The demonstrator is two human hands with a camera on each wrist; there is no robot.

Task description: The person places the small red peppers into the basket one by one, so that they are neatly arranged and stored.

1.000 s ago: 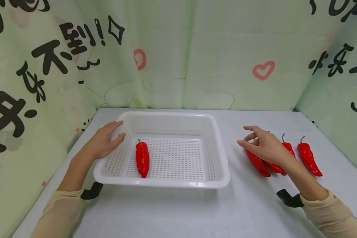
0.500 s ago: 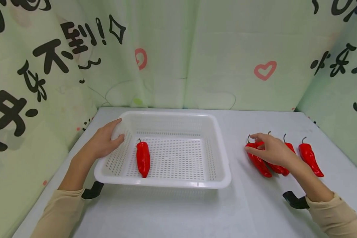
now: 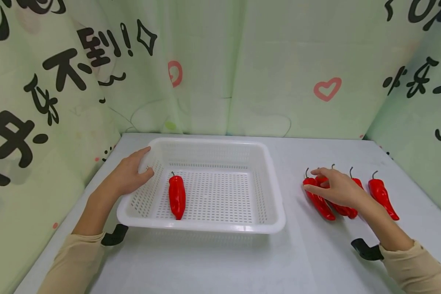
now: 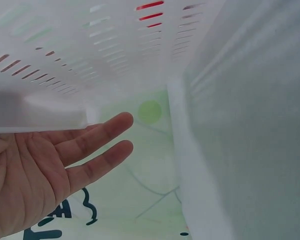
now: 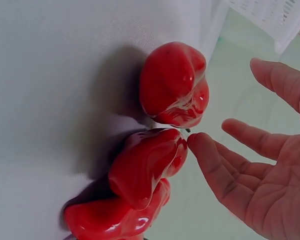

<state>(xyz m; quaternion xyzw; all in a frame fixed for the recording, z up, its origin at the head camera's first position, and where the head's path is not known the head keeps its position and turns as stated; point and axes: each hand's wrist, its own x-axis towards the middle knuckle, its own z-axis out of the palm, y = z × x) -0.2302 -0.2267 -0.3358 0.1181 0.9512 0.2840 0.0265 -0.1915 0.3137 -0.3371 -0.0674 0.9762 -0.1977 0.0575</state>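
Note:
A white perforated basket (image 3: 206,227) holds one red pepper (image 3: 177,198) in its left half. My left hand (image 3: 128,176) rests on the basket's left rim; in the left wrist view its fingers (image 4: 92,170) lie straight beside the basket wall. To the right of the basket, my right hand (image 3: 336,190) hovers over a cluster of red peppers. Its thumb and fingers are spread near the leftmost pepper (image 3: 322,207), not closed round it. From the right wrist, the hand (image 5: 270,175) shows parted fingers beside that pepper (image 5: 171,82), one fingertip close to the neighbouring pepper (image 5: 145,165).
Another red pepper (image 3: 382,197) lies at the right end of the group on the white table (image 3: 213,265). A pale green curtain (image 3: 272,73) with black writing and pink hearts stands behind and at both sides.
My right hand has come down and slightly right onto the pepper group, uncovering the top of the leftmost pepper. My left hand stays at the basket rim.

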